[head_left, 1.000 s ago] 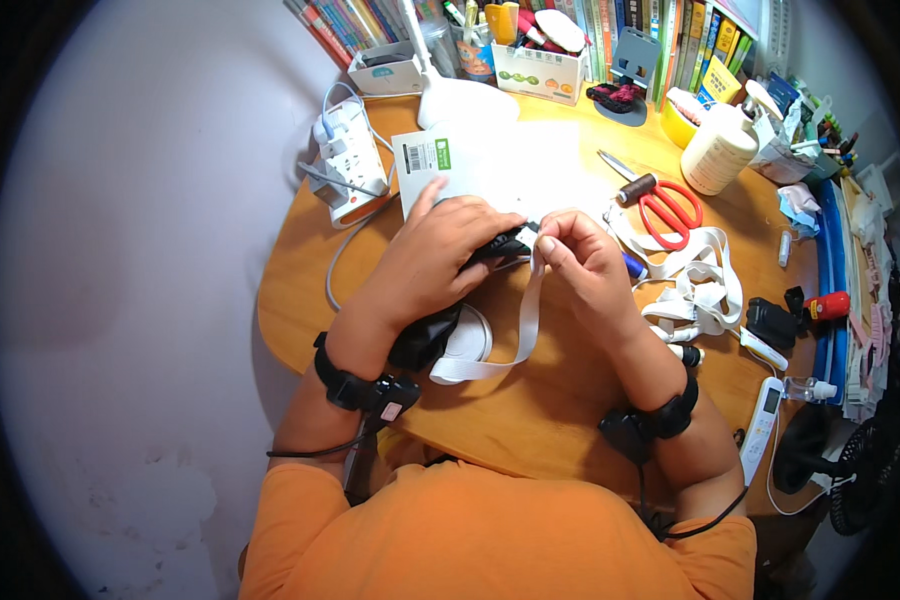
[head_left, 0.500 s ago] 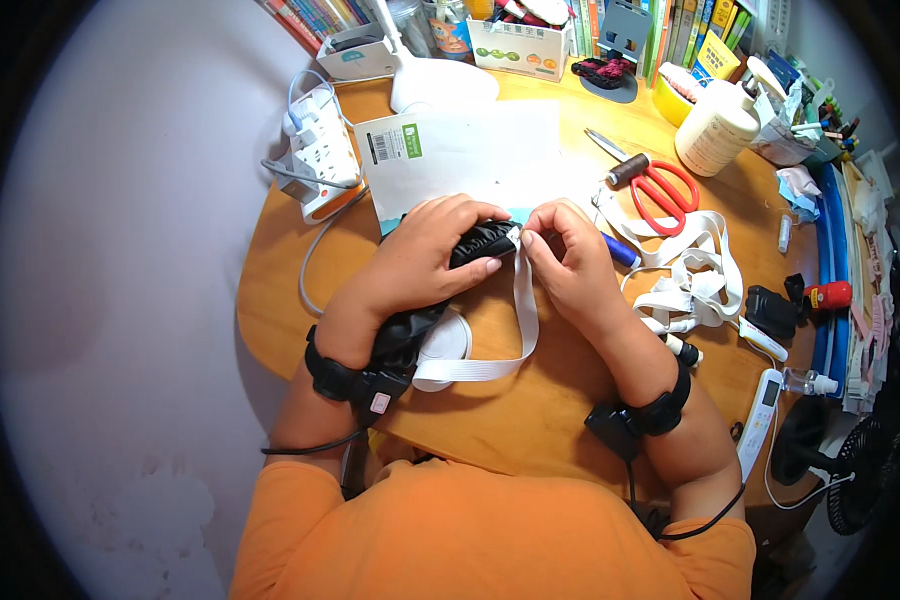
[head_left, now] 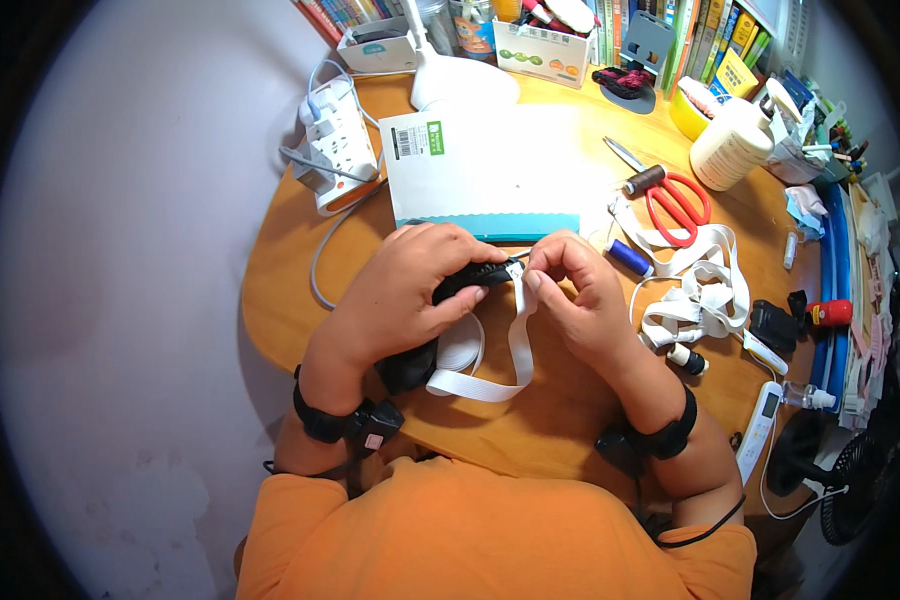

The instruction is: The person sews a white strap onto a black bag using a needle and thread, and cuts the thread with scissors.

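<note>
My left hand [head_left: 395,290] is closed round a bunched piece of black fabric [head_left: 410,368], with thumb and fingertips near its gathered edge. At that edge sits the end of a white elastic band [head_left: 480,387], which hangs in a loop toward me. The band runs back to a flat white roll [head_left: 460,345] beside the fabric, partly under my left hand. My right hand [head_left: 582,305] is pinched right next to the band's end. Whatever lies between its thumb and forefinger is too small to make out.
Beyond my hands lies a white booklet [head_left: 490,160] with a teal edge. To the right are red-handled scissors [head_left: 678,205], a brown thread spool [head_left: 645,180], a blue spool [head_left: 630,258] and tangled white elastic [head_left: 705,300]. A power strip [head_left: 338,150] stands at left, a pump bottle [head_left: 730,145] at back right.
Both hands have drawn a little toward me with the black fabric, baring the booklet's teal edge and more of the blue spool. The grip on the fabric looks the same. The whole view has shifted slightly.
</note>
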A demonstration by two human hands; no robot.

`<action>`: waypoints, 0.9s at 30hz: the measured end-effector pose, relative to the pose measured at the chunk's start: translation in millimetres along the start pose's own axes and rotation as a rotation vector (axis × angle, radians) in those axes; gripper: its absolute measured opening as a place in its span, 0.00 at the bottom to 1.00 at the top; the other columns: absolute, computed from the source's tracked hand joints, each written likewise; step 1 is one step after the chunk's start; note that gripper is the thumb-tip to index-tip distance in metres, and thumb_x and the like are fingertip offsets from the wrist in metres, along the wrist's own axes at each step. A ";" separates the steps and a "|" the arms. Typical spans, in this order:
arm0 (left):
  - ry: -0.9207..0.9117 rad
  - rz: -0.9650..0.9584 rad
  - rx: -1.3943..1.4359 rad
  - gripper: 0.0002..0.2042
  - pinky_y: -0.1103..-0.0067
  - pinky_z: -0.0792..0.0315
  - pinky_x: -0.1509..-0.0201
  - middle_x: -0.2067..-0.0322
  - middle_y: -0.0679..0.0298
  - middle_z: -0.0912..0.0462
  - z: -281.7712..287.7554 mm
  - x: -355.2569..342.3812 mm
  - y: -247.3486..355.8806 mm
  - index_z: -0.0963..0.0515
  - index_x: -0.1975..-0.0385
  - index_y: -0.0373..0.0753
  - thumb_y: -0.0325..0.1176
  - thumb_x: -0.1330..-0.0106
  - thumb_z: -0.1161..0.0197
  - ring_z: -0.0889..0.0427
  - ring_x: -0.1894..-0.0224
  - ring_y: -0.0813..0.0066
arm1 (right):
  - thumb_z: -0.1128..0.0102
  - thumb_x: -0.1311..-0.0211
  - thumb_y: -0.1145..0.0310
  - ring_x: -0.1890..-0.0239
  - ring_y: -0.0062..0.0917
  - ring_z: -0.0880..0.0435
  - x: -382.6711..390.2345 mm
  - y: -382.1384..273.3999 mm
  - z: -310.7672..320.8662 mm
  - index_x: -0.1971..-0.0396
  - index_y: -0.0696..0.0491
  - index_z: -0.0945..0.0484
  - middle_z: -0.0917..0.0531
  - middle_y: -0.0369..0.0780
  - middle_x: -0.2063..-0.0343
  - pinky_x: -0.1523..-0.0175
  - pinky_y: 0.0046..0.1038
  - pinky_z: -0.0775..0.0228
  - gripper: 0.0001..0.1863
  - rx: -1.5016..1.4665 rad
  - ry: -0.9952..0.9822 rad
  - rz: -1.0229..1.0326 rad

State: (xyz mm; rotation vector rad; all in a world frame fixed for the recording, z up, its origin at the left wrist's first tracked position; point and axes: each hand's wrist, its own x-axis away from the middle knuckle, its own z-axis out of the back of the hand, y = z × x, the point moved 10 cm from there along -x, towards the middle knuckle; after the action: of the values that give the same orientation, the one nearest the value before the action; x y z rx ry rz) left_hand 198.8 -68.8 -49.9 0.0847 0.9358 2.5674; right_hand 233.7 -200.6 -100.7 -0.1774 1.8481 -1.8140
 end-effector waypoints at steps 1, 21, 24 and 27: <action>0.030 -0.014 -0.067 0.17 0.70 0.33 0.42 0.53 0.59 0.22 -0.2 2.6 4.4 0.20 0.52 0.40 0.29 0.43 0.32 0.24 0.49 0.60 | 0.41 0.39 0.76 0.68 0.20 0.27 1.6 3.4 -0.7 0.70 0.58 0.26 0.26 0.37 0.70 0.63 0.21 0.34 0.03 0.002 0.003 -0.021; 0.479 0.014 0.247 0.05 0.72 0.28 0.54 0.68 0.61 0.19 -17.7 10.8 -6.4 0.22 0.70 0.36 0.27 0.42 0.32 0.20 0.62 0.63 | 0.39 0.41 0.76 0.69 0.26 0.25 2.1 4.7 -3.7 0.71 0.59 0.25 0.24 0.40 0.72 0.62 0.25 0.32 0.04 0.095 0.019 0.038; 0.461 0.045 0.347 0.05 0.75 0.28 0.53 0.67 0.61 0.20 -19.1 11.5 -12.6 0.22 0.70 0.35 0.26 0.41 0.32 0.21 0.61 0.67 | 0.39 0.41 0.76 0.69 0.27 0.25 1.3 -3.8 -4.7 0.71 0.59 0.25 0.24 0.40 0.72 0.62 0.25 0.32 0.04 0.135 0.009 0.071; 0.420 0.073 0.443 0.04 0.79 0.30 0.51 0.64 0.63 0.21 -21.1 12.5 -20.0 0.22 0.69 0.35 0.26 0.39 0.33 0.23 0.58 0.73 | 0.39 0.42 0.77 0.69 0.27 0.25 1.4 -10.6 -5.5 0.71 0.58 0.25 0.24 0.40 0.72 0.62 0.25 0.32 0.04 0.146 0.004 0.108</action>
State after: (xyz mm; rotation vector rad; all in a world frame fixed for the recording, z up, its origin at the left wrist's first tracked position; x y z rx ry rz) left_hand 190.3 -62.8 -79.8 -0.3137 1.6739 2.4381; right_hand 227.1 -197.3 -91.2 -0.0199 1.6858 -1.8658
